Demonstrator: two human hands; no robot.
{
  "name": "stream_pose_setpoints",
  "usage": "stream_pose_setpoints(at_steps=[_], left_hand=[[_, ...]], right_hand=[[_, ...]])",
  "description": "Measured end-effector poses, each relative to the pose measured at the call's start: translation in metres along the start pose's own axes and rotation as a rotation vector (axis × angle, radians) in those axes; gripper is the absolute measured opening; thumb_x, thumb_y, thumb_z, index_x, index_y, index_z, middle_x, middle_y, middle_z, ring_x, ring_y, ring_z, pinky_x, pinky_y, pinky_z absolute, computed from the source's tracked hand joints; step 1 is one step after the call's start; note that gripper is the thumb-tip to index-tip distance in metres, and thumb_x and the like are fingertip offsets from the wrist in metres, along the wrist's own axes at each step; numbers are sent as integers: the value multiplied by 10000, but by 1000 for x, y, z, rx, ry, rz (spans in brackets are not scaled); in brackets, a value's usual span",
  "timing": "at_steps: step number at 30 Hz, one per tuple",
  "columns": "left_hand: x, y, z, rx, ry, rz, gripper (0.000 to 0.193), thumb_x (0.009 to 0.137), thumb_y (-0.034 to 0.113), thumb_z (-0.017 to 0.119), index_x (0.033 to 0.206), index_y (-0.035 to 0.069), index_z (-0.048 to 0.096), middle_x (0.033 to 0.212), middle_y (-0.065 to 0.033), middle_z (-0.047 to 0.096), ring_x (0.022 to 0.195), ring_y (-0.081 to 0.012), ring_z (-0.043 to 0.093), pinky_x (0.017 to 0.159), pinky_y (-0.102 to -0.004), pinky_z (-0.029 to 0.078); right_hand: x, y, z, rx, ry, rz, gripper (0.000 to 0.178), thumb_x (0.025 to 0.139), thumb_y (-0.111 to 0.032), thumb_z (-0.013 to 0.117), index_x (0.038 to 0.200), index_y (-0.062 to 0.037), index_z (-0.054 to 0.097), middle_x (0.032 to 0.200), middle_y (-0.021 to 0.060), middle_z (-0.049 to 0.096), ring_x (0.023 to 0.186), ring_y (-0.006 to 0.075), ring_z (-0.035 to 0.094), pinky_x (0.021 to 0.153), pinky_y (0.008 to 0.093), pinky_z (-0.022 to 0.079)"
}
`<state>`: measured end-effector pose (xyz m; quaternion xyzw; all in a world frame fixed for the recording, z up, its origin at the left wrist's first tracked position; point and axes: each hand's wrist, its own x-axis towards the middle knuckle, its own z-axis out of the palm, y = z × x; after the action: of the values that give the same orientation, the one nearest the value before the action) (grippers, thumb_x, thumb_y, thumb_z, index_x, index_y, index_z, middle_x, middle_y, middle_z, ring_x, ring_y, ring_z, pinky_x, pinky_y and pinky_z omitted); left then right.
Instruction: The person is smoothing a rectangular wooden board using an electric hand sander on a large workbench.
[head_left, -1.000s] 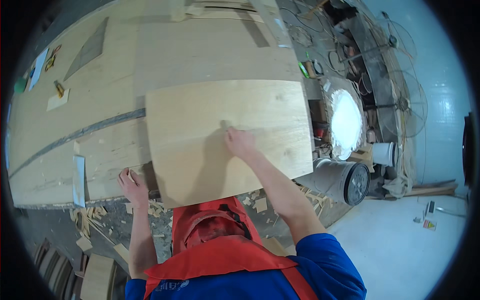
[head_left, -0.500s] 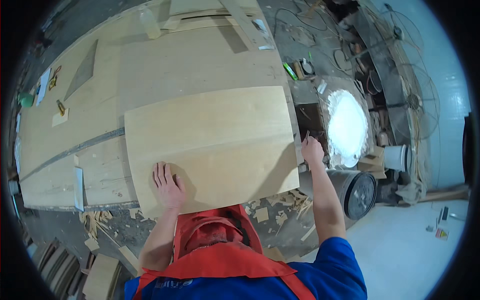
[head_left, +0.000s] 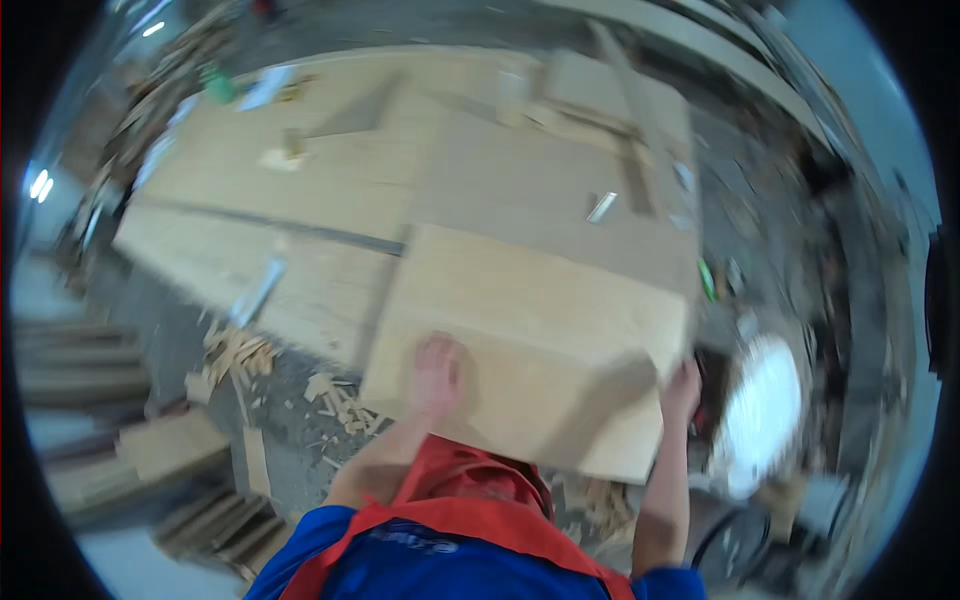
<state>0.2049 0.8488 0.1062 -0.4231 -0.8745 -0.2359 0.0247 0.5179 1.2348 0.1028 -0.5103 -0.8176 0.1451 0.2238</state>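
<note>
A pale plywood panel (head_left: 540, 330) is laid flat on the worktable (head_left: 330, 295), at its near side. The left hand (head_left: 437, 375) is rested palm down, fingers extended, on the panel's near left part. The right hand (head_left: 682, 390) is held at the panel's right edge; whether anything is gripped cannot be told through the blur. Wood offcuts (head_left: 240, 352) are scattered on the floor.

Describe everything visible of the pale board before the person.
The pale board is a roughly rectangular, wood-like sheet lying flat on the worktable, its near edge by the red apron. The left hand rests on its near-left part; the right hand is at its right edge, contact unclear. Its right side is partly shadowed.
</note>
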Motion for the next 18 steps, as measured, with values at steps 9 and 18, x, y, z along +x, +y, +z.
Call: stream_pose_setpoints(at_steps=[9, 18], left_hand=[[4, -30, 7, 31, 181, -160, 572, 921, 305, 616, 1397, 9, 500, 1470, -233, 470, 1430, -405, 382, 1196, -572, 285], [46, -108, -37, -303, -213, -874, 710, 982, 560, 489, 1370, -32, 541, 1258, -293, 637, 1219, -436, 610, 1044, -514, 477]], right_hand=[[-87, 67, -18, 4, -325, 316, 513, 1081, -325, 477, 1368, 97, 535, 1341, 286, 609, 1250, 386, 588, 996, 445, 486], [-81, 3, -85, -64, -264, 367, 691, 990, -582, 536, 1094, 75, 724, 986, 321, 720, 945, 503, 696, 830, 488, 581]])
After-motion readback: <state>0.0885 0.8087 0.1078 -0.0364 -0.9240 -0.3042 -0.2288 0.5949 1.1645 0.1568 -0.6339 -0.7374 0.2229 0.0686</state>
